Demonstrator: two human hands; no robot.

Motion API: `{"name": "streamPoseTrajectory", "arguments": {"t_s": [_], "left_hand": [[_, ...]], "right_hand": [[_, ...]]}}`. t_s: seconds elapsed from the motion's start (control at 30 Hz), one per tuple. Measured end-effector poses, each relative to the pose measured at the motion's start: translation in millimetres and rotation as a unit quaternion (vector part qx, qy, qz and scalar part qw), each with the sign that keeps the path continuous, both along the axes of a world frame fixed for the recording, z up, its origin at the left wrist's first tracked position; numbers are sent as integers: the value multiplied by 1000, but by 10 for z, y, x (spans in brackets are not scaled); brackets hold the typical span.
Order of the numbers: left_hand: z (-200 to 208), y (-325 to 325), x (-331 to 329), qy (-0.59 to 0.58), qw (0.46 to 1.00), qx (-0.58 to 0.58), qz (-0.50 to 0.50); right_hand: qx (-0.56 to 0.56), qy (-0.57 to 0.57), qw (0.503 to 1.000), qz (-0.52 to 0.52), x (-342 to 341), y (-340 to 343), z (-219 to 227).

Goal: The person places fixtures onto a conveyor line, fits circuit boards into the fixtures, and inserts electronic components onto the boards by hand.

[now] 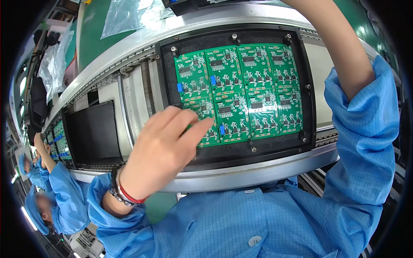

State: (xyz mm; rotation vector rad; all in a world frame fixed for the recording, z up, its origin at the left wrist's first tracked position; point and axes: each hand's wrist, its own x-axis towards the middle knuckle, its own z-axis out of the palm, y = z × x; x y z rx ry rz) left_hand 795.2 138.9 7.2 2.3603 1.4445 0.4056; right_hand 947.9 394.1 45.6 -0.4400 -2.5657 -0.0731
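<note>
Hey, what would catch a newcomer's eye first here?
The bright green circuit board panel stands out first, seated mid-view in a black frame. The left hand, a red bracelet at its wrist, bends over the panel's lower-left part. Blue components dot its left half.

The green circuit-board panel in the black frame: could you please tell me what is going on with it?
A person in a blue checked coat has the left hand over the lower-left section of the green rectangular circuit-board panel; whether its grip holds anything is hidden. The right hand is out of view. Three blue block-shaped components show on the panel, which sits in a black rectangular frame.
</note>
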Motion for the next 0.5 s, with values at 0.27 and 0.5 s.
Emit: {"name": "streamPoseTrajectory", "arguments": {"t_s": [0.27, 0.5], "left_hand": [[303, 872, -56, 58, 978, 198, 12], [202, 1881, -15, 163, 923, 348, 28]], "right_hand": [[-566, 207, 796, 60, 389, -237, -266], [-798, 182, 574, 28, 794, -672, -507]]}}
